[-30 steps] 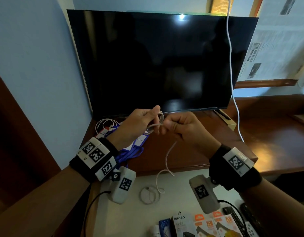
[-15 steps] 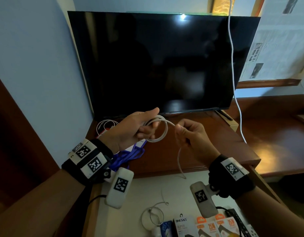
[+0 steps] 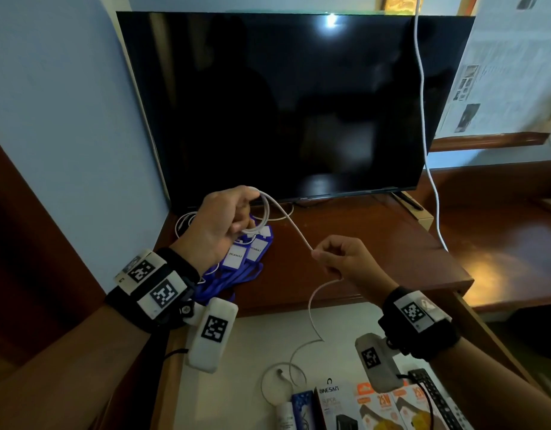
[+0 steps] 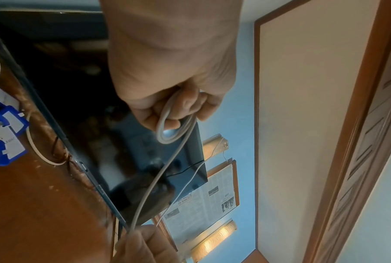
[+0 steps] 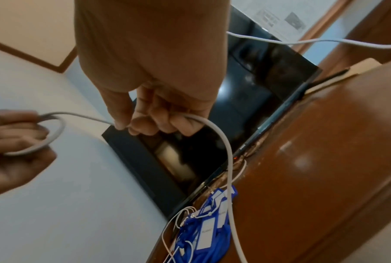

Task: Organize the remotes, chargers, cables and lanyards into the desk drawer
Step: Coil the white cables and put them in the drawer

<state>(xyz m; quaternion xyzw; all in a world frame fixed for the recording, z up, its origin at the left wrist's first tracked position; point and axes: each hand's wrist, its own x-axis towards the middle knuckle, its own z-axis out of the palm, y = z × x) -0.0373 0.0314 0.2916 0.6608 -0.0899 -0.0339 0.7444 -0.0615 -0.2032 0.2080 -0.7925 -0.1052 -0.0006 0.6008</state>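
Brown wooden desk point(image 3: 345, 243) and pale blue wall make up the setting, with a dark television point(image 3: 283, 103) standing at the back of the desktop.

Nearest to the viewer, below both grips, an open drawer point(image 3: 252, 342) with a pale floor is seen; inside it lie a small coiled white lead point(image 3: 278, 380), boxed chargers point(image 3: 376, 408) and a black remote point(image 3: 435, 395) at the right edge.

Above the drawer, a white cable point(image 3: 294, 228) is held between the two hands. It is pinched by the right hand point(image 3: 345, 262) between thumb and forefinger, the other fingers being curled round it; from the underside of that fist the loose tail hangs down into the drawer. From the pinch the cable runs up and to the left, fairly straight, to the left hand point(image 3: 218, 221), whose fingers and thumb are closed on a small coil of the same cable. In the left wrist view a loop is seen wound round the curled fingers point(image 4: 167, 113). The hands are held apart, both raised clear of the desk.

Just beyond and beneath the left grip, blue lanyards point(image 3: 237, 268) with white name cards are heaped on the desktop, and a second white cable point(image 3: 187, 218) is tangled beside them near the television's foot.

Farther right of the right grip, another white cord point(image 3: 423, 119) hangs down in front of the screen's edge. Newspaper sheets point(image 3: 500, 72) are fixed to the wall behind.
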